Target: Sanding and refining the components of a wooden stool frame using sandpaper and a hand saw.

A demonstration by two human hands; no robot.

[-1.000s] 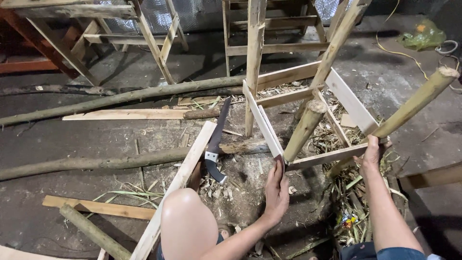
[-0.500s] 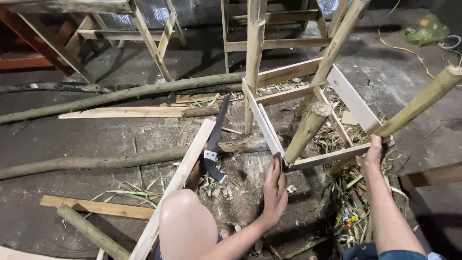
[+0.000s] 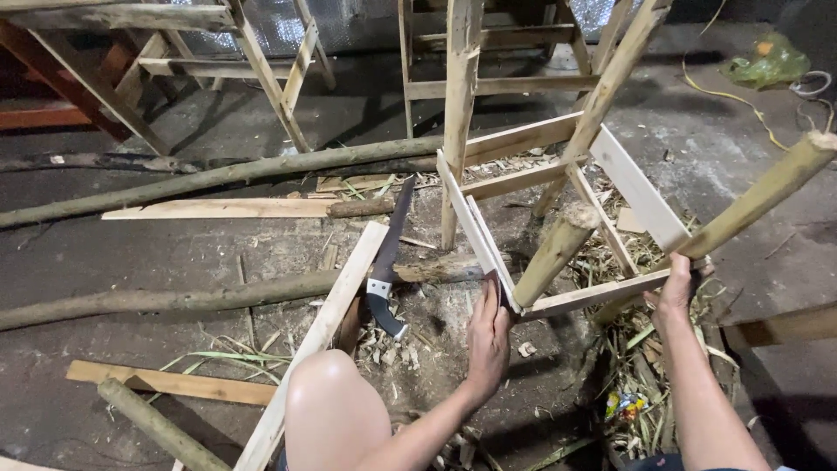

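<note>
Both hands have slid a little lower and closer to the person since a second ago, and the wooden frame (image 3: 558,218) has tipped slightly with them. Its near corner now sits nearer the bare knee (image 3: 336,410).

The left hand (image 3: 488,336) is nearly flat, its fingers stretched up along the frame's near-left corner and pressed against it rather than wrapped round. The right hand (image 3: 678,288) is closed on the near-right corner, where a slat meets a round leg.

The frame lies tipped on the floor: four round pole legs point up and away, joined by pale flat slats. One hand saw (image 3: 388,257) with a black handle lies just left of it, beside a long pale plank (image 3: 327,327) that runs past the knee. Two long rough poles (image 3: 200,179) lie across the floor further left, with two shorter boards among them.

Dark concrete floor (image 3: 131,253) is scattered with chips, bark and green stalks. Three other wooden frames (image 3: 261,61) stand along the far side. A yellow cord (image 3: 728,96) and a green bag (image 3: 767,61) lie at far right. Open floor shows mainly at left and far right.
</note>
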